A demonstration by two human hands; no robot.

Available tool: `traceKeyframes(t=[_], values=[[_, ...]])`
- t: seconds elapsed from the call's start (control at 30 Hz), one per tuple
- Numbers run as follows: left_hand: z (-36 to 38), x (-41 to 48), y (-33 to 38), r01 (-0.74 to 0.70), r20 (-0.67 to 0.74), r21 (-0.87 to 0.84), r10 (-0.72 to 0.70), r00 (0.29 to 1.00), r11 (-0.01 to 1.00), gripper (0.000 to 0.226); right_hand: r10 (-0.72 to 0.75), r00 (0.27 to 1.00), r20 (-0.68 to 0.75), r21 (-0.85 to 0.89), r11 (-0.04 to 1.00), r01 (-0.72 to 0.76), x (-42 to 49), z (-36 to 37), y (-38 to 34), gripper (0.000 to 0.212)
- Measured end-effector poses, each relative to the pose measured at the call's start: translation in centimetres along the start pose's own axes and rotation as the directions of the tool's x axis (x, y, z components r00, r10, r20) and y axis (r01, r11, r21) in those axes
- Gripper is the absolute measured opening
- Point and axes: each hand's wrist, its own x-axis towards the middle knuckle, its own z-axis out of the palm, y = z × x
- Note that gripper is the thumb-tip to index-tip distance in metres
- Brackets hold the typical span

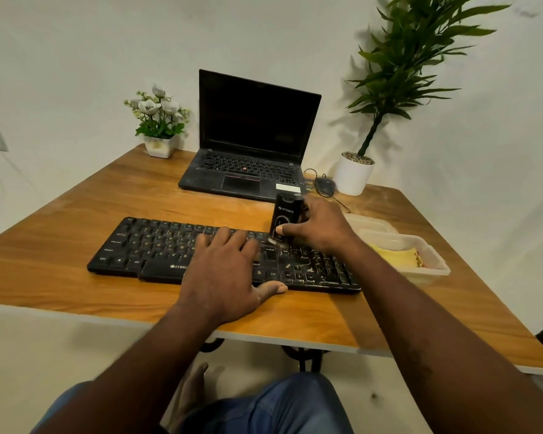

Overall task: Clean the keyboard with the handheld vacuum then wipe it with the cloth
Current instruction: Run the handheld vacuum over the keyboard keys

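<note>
Keyboard (145, 249) lies on table (76, 214), handheld vacuum (284, 216) nozzle-down on its right keys, right hand (320, 228) curled round the body, left hand (223, 274) flat, fingers (229, 234) spread, bracing (specks show rightward): best keep nozzle close, slow row-by-row passes.

Black keyboard (170, 249), yellow cloth (395, 256)

Right hand (318, 228) holds vacuum (285, 216) upright on keyboard (145, 249).

The keyboard (157, 249) front edge reads "ZEBRO".
</note>
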Motion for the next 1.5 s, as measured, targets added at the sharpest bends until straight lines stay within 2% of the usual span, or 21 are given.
traceKeyframes(t=[0.1,0.17,0.23,0.3,0.43,0.47,0.57,0.6,0.67,0.73,0.83,0.9,1.07,1.3,1.5], values=[[-0.1,-0.1,0.0,-0.002,-0.002,-0.014,0.002,1.000,1.000,0.090,0.022,0.989,-0.149,-0.170,0.984,-0.047,0.4,-0.9,0.3,0.064],[-0.1,-0.1,-0.1,0.000,-0.003,-0.020,0.000,1.000,1.000,0.091,0.028,0.992,-0.123,-0.119,0.992,-0.042,0.4,-1.5,0.6,0.062],[-0.1,-0.1,-0.1,0.000,0.003,-0.025,0.000,1.000,1.000,0.089,0.024,1.000,0.002,0.040,0.999,-0.024,-0.1,-1.6,0.6,0.060],[-0.1,0.0,-0.1,-0.003,0.010,-0.028,0.003,1.000,1.000,0.089,0.019,0.999,0.050,0.049,0.999,-0.021,-0.7,-1.4,0.9,0.062],[0.0,-0.1,-0.3,-0.009,-0.005,-0.049,0.009,1.000,0.999,0.088,0.067,0.985,-0.160,-0.070,0.994,-0.079,-0.7,-2.1,1.9,0.064],[0.0,-0.1,-0.4,-0.010,-0.005,-0.056,0.010,1.000,0.998,0.087,0.063,0.985,-0.161,-0.069,0.995,-0.075,-0.6,-2.3,2.0,0.062],[-0.1,-0.2,-0.8,-0.019,0.002,-0.061,0.020,1.000,0.998,0.086,0.057,0.998,-0.018,0.026,0.998,-0.056,-0.7,-2.3,2.2,0.057],[-0.1,-0.3,-1.0,-0.026,0.000,-0.065,0.026,1.000,0.998,0.086,0.056,0.998,-0.013,0.018,0.998,-0.056,-0.7,-2.3,2.3,0.057],[0.0,-0.6,-1.6,-0.040,-0.009,-0.080,0.040,0.999,0.996,0.087,0.049,0.992,-0.114,-0.055,0.997,-0.056,-0.7,-2.4,2.6,0.060],[-0.1,-1.0,-2.3,-0.053,-0.015,-0.095,0.052,0.999,0.994,0.086,0.058,0.983,-0.174,-0.024,0.998,-0.063,-0.5,-2.7,3.1,0.059],[-0.4,-1.4,-3.3,-0.053,0.002,-0.085,0.053,0.999,0.995,0.086,0.049,0.996,-0.074,0.176,0.984,-0.035,-0.6,-2.4,3.1,0.055],[-0.4,-1.5,-4.0,-0.054,0.005,-0.094,0.055,0.998,0.994,0.085,0.021,0.999,-0.034,0.251,0.968,-0.012,-0.8,-2.0,2.8,0.055],[0.0,-1.7,-5.7,-0.059,-0.053,-0.131,0.052,0.997,0.990,0.079,-0.025,0.997,-0.074,0.330,0.943,0.048,0.1,-0.5,2.9,0.049],[0.2,-1.7,-6.8,-0.017,-0.084,-0.133,0.006,0.996,0.991,0.075,-0.103,0.995,-0.020,0.365,0.925,0.103,3.1,2.2,2.7,0.060],[0.2,-1.6,-6.6,-0.005,-0.098,-0.164,-0.011,0.995,0.986,0.075,-0.284,0.953,0.103,0.309,0.920,0.241,5.2,3.6,0.0,0.064]])
